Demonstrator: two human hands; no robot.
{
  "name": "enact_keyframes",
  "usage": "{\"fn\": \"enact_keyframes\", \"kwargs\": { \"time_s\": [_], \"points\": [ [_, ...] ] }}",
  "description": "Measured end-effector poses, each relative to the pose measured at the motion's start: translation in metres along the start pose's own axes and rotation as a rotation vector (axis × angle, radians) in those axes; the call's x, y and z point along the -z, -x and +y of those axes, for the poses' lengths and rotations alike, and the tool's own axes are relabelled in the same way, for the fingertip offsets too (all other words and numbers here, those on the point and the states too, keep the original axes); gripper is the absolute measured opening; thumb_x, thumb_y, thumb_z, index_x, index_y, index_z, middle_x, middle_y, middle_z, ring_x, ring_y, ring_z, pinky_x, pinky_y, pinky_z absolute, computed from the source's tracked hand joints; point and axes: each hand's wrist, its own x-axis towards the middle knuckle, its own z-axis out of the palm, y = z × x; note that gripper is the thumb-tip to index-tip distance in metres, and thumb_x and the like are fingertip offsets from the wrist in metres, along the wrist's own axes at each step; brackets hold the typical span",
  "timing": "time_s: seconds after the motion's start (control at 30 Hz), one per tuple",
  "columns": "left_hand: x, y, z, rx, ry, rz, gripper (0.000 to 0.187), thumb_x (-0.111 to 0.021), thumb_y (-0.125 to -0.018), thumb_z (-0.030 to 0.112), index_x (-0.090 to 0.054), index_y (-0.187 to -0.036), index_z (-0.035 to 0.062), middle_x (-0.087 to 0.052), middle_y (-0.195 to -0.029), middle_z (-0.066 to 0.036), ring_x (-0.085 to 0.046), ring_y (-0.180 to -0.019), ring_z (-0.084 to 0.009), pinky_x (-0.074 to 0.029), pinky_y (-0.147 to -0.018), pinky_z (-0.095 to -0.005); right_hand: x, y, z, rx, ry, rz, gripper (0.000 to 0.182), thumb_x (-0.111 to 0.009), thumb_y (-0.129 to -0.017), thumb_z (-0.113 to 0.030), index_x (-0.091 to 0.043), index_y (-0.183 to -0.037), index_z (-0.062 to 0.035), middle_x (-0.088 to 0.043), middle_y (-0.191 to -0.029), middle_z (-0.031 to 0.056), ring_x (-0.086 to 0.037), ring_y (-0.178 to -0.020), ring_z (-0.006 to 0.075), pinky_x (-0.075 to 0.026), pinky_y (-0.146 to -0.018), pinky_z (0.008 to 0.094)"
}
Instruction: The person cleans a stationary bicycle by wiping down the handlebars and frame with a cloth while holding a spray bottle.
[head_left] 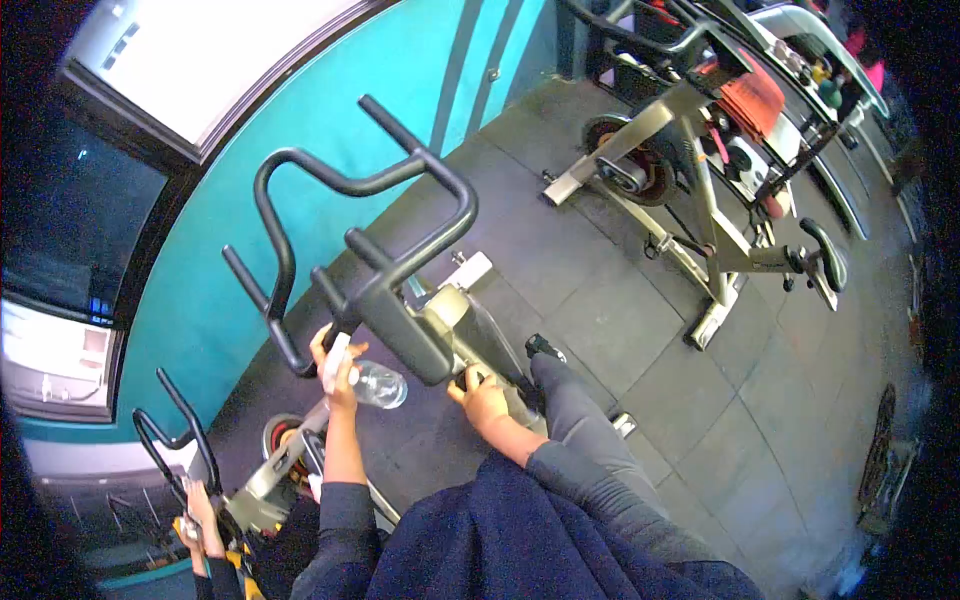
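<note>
From where I'm standing, the person's left hand [342, 386] is curling its fingers around the white top [339, 355] of a clear bottle [381, 386], having firm hold of it just below the near handlebar [432, 255] of an exercise bike [405, 325]; the bottle is tilting sideways, its clear body pointing toward the bike's dark front pad. The right hand [484, 402] is bending its fingers, partly closed, against the bike's frame beside a dark knob, though I cannot tell whether it is actually gripping anything there. A dark shoe [547, 347] is showing on the floor [700, 430] just beyond that hand. At the lower left, another person's hands [203, 515] are meeting near the handlebar of a neighbouring bike [265, 478]. Farther off to the right, a third bike [697, 170] is standing on the dark tiles, its black seat [826, 255] facing away from the teal wall [400, 60], and more gym equipment is crowding behind it
</note>
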Motion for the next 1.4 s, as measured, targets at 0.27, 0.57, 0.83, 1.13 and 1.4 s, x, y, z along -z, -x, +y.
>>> {"fn": "enact_keyframes", "kwargs": {
  "time_s": [0.27, 0.57, 0.83, 1.13, 1.4],
  "points": [
    [-0.004, -0.001, 0.007, 0.085, 0.078, 0.048, 0.045, -0.053, -0.078, 0.025, -0.054, -0.108, -0.0075, -0.045, -0.116, -0.011, -0.064, -0.078, -0.0210, -0.047, -0.053, -0.0205, 0.002, 0.002, 0.004, 0.059, -0.042, 0.010, 0.042, -0.049, -0.082, -0.015, -0.042, -0.120, -0.0324, -0.040, -0.115, 0.0220, -0.058, -0.081, 0.0380, -0.052, -0.048, 0.0332],
    [-0.005, 0.001, 0.007, 0.133, 0.052, 0.087, 0.035, -0.052, -0.075, 0.029, -0.065, -0.088, -0.0013, -0.062, -0.096, -0.012, -0.061, -0.071, -0.0142, -0.046, -0.057, -0.0226, -0.001, 0.002, 0.009, 0.104, -0.028, 0.103, 0.033, -0.049, -0.081, -0.012, -0.046, -0.109, -0.0296, -0.040, -0.108, 0.0202, -0.054, -0.067, 0.0289, -0.049, -0.043, 0.0306],
    [-0.005, 0.004, -0.013, 0.046, -0.019, 0.101, 0.034, -0.050, -0.079, 0.029, -0.066, -0.087, -0.0001, -0.056, -0.104, -0.010, -0.053, -0.084, -0.0161, -0.046, -0.063, -0.0272, 0.000, 0.001, 0.014, 0.130, 0.068, 0.102, 0.037, -0.049, -0.082, -0.014, -0.046, -0.115, -0.0317, -0.041, -0.111, 0.0214, -0.054, -0.067, 0.0285, -0.049, -0.042, 0.0284],
    [-0.010, 0.001, -0.004, -0.241, -0.130, 0.155, 0.023, -0.055, -0.080, 0.014, -0.064, -0.097, 0.0007, -0.066, -0.074, -0.009, -0.047, -0.109, -0.0285, -0.041, -0.085, -0.0399, 0.009, -0.001, 0.018, 0.203, 0.175, -0.007, 0.047, -0.053, -0.080, -0.014, -0.039, -0.124, -0.0229, -0.037, -0.119, 0.0284, -0.059, -0.068, 0.0276, -0.053, -0.051, 0.0298],
    [-0.010, 0.001, -0.007, -0.114, 0.091, 0.156, 0.026, -0.059, -0.078, 0.015, -0.066, -0.098, 0.0012, -0.063, -0.092, -0.012, -0.059, -0.076, -0.0139, -0.047, -0.058, -0.0246, 0.002, -0.006, 0.017, 0.190, 0.221, 0.072, 0.043, -0.048, -0.083, -0.012, -0.039, -0.121, -0.0286, -0.036, -0.110, 0.0254, -0.053, -0.056, 0.0235, -0.050, -0.041, 0.0322]
  ]
}}
